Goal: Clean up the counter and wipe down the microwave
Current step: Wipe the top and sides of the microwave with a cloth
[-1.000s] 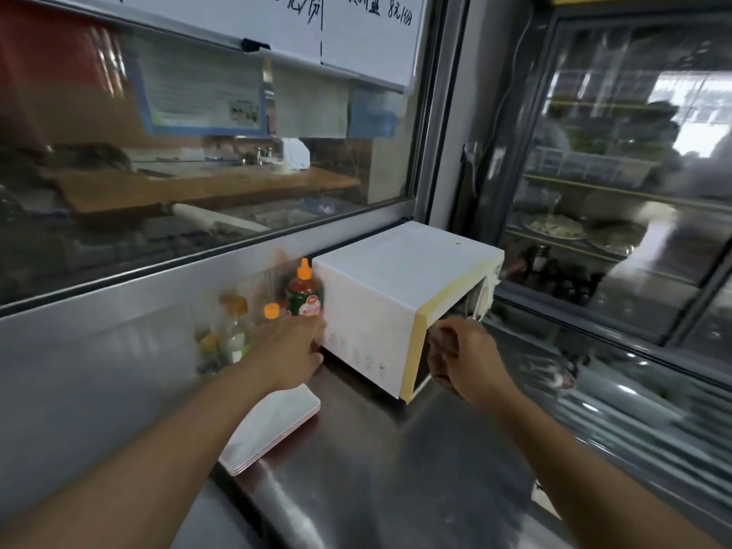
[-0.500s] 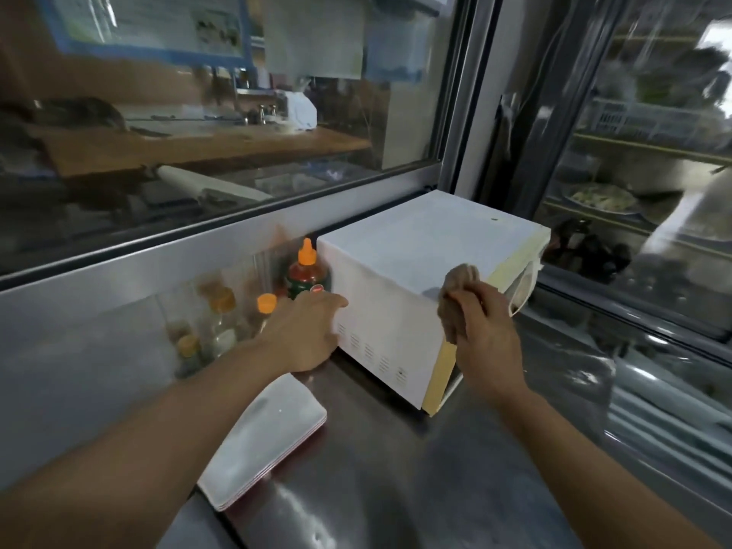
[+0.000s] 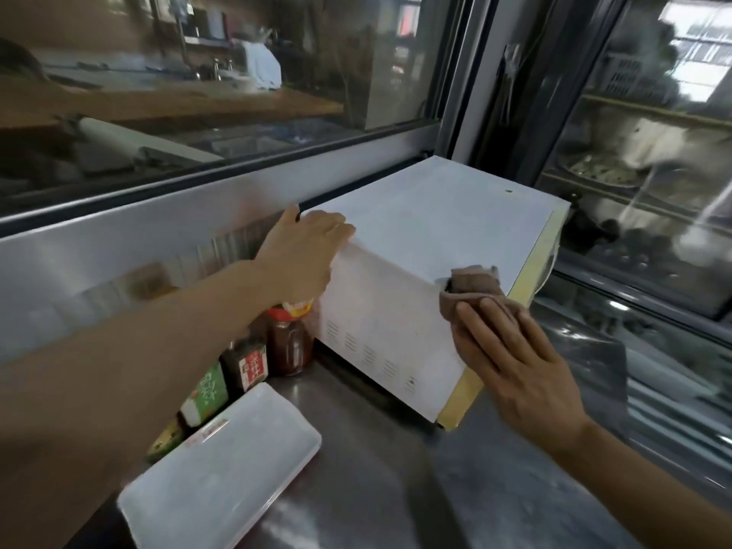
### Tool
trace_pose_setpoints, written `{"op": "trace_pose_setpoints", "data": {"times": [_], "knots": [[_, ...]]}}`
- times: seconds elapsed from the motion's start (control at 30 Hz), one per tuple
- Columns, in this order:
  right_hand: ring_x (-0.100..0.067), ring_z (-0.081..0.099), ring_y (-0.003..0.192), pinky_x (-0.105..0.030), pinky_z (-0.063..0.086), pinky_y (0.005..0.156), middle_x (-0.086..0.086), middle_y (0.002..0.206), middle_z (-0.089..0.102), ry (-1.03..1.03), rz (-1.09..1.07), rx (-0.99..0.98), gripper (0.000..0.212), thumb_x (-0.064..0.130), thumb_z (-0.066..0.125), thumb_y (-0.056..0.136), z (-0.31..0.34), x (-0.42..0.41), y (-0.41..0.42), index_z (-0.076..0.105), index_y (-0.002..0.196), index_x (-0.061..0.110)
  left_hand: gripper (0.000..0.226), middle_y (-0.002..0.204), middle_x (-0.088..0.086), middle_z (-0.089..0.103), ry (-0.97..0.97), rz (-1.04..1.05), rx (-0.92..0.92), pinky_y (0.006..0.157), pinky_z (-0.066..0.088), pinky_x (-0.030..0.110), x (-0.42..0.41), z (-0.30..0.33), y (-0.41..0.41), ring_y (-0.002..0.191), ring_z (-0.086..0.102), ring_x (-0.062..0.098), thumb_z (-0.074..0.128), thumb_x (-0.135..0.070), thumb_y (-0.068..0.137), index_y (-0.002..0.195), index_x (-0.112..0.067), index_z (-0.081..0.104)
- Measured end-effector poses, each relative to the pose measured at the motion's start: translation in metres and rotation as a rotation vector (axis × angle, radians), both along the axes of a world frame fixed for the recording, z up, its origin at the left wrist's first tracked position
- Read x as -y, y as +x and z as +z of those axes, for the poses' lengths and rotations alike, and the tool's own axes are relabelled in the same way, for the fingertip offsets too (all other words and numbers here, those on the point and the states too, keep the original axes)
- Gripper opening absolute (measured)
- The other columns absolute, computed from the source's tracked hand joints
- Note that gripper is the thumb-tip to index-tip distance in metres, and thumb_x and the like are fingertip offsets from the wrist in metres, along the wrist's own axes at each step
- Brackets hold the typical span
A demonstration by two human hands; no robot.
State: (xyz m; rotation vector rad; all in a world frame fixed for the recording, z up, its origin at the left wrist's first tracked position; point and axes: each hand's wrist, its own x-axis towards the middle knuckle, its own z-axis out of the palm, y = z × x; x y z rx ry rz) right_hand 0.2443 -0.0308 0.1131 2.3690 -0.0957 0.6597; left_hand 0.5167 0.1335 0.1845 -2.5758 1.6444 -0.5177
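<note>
A white microwave (image 3: 427,227) with a yellowed front edge stands on the steel counter (image 3: 368,481), its vented side facing me. My left hand (image 3: 305,251) lies flat on the microwave's top rear corner, fingers spread over the edge. My right hand (image 3: 511,354) presses a brown cloth (image 3: 473,285) against the upper front corner of the microwave's side panel; the cloth folds over onto the top edge.
Several sauce bottles (image 3: 287,342) stand against the steel backsplash left of the microwave, partly hidden by my left arm. A white lidded plastic box (image 3: 222,469) lies on the counter in front of them. A glass-door fridge (image 3: 653,184) stands to the right.
My left hand climbed from the microwave's side up onto its top rear corner. My right hand slid the cloth down from the top edge onto the side panel. The camera moved closer.
</note>
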Motion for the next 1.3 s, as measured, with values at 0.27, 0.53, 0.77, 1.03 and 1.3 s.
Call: {"op": "trace_pose_setpoints", "data": {"times": [0.27,0.53,0.77,1.03,1.3], "knots": [[-0.03,0.018,0.144,-0.045,0.008,0.117,-0.012,0.153,0.025,-0.16,-0.086,-0.022,0.055,0.011,0.02,0.091,-0.002,-0.015,0.051,0.036,0.143,0.006,0.057,0.137,-0.002,0.048,-0.074,-0.12,-0.12,0.106,0.026,0.039,0.001,0.006,0.032,0.123,0.046,0.017,0.057,-0.015,0.081,0.136,-0.025,0.044],[-0.029,-0.019,0.14,-0.048,-0.013,0.116,-0.01,0.154,-0.015,-0.306,-0.159,-0.165,0.06,0.021,0.02,0.093,-0.007,-0.04,0.112,0.008,0.15,0.009,0.048,0.128,0.0,0.054,-0.103,-0.175,-0.159,0.098,0.037,0.04,0.004,0.01,0.047,0.114,0.052,0.02,0.058,-0.019,0.082,0.129,-0.026,0.052],[-0.03,0.021,0.143,-0.044,0.014,0.117,-0.015,0.153,0.025,-0.164,-0.041,-0.056,0.059,0.007,0.007,0.095,-0.003,-0.025,0.06,0.052,0.134,0.008,0.043,0.132,-0.003,0.053,-0.017,-0.197,-0.183,0.1,0.037,0.04,0.008,0.027,0.061,0.12,0.047,0.019,0.062,-0.027,0.081,0.122,-0.036,0.057],[-0.03,-0.011,0.143,-0.046,-0.011,0.114,-0.01,0.156,0.0,-0.176,-0.127,-0.262,0.058,0.027,0.034,0.09,-0.024,-0.05,0.157,0.029,0.147,0.018,0.065,0.114,-0.012,0.043,0.009,-0.255,-0.415,0.091,0.042,0.033,0.001,0.023,0.072,0.108,0.043,0.011,0.073,-0.025,0.07,0.129,-0.037,0.049],[-0.031,0.033,0.139,-0.049,0.021,0.116,-0.012,0.148,0.039,-0.152,-0.06,-0.17,0.054,0.019,0.034,0.088,-0.007,-0.046,0.15,0.042,0.141,0.009,0.07,0.126,-0.008,0.045,0.024,-0.232,-0.515,0.088,0.043,0.032,-0.002,0.023,0.074,0.114,0.044,0.016,0.075,-0.016,0.069,0.129,-0.037,0.047]]}}
